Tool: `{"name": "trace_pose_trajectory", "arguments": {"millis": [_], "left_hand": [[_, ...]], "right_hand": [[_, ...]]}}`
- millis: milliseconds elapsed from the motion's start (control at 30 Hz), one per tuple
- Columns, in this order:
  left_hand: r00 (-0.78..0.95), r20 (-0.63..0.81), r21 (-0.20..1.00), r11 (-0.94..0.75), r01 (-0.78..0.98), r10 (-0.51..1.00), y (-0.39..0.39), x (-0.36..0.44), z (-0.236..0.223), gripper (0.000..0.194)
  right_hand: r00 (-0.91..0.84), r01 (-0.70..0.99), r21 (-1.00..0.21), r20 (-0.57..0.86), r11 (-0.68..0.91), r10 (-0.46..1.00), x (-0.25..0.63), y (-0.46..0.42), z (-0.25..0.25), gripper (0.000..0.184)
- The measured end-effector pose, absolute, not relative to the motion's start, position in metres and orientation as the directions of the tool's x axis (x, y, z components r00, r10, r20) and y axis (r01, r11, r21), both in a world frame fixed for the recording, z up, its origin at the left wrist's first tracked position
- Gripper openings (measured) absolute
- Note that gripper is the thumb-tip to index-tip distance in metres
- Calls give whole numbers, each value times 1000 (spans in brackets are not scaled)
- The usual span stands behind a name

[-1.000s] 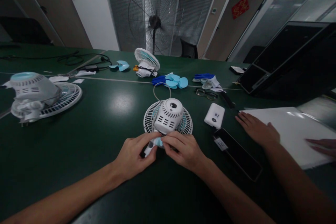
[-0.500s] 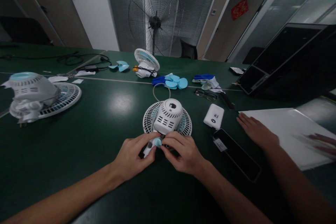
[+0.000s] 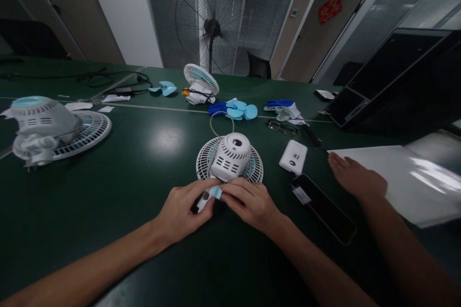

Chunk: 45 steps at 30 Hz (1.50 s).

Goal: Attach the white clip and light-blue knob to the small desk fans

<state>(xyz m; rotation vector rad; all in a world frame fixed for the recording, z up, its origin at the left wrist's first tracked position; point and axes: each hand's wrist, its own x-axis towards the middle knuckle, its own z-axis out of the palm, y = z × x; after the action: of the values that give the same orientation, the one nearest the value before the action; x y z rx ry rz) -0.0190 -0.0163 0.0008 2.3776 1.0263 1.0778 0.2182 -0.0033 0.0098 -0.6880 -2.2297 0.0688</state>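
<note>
Your left hand (image 3: 182, 208) and right hand (image 3: 248, 201) pinch the fan's (image 3: 229, 158) small blue-and-white part (image 3: 212, 195) — lose that grip and it drops onto the surface (image 3: 118, 168), or the cord (image 3: 216, 124) snags.

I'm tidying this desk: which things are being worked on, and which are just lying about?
In hand: left hand, right hand, small white fan, its blue-and-white clip part.
Lying about: second fan, loose blue blades, glasses, power bank, phone.

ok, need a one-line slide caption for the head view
Left hand and right hand pinch a light-blue part beside a face-down small white desk fan on the dark green table.
</note>
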Motion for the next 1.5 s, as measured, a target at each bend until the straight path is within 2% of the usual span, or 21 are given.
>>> {"name": "trace_pose_trajectory", "arguments": {"millis": [100,300,367,500,733,1033,1200,1300,1367,1500], "left_hand": [[461,515,545,-691,475,723,-16,-18,2,36],[442,537,533,-695,483,719,-16,-18,0,36],[434,525,547,-681,487,732,-16,-19,-2,37],[435,514,549,-673,496,739,-17,-20,-2,38],[450,535,529,-699,482,715,-17,-18,2,34],[465,510,548,-690,473,723,-17,-20,2,37],[454,510,547,-682,484,731,-16,-20,2,35],[463,509,543,-688,482,726,-16,-20,1,36],[462,517,541,-693,477,721,-16,-19,2,36],[463,520,544,-696,468,718,-15,-19,3,36]], "right_hand": [[-512,483,-270,684,833,519,213,-7,10,12],[-424,565,-314,683,763,594,202,-14,8,16],[-461,528,-328,664,784,589,206,-13,10,11],[-575,443,-265,649,856,499,220,-7,12,28],[-569,501,-211,651,840,503,220,-6,8,21],[-557,516,-219,649,828,519,215,-7,18,9],[-484,565,-276,652,778,583,206,-11,13,20],[-511,548,-299,620,781,596,209,-13,15,16],[-566,517,-266,607,814,558,215,-11,18,12],[-619,493,-143,635,858,462,227,-4,19,24]]}}
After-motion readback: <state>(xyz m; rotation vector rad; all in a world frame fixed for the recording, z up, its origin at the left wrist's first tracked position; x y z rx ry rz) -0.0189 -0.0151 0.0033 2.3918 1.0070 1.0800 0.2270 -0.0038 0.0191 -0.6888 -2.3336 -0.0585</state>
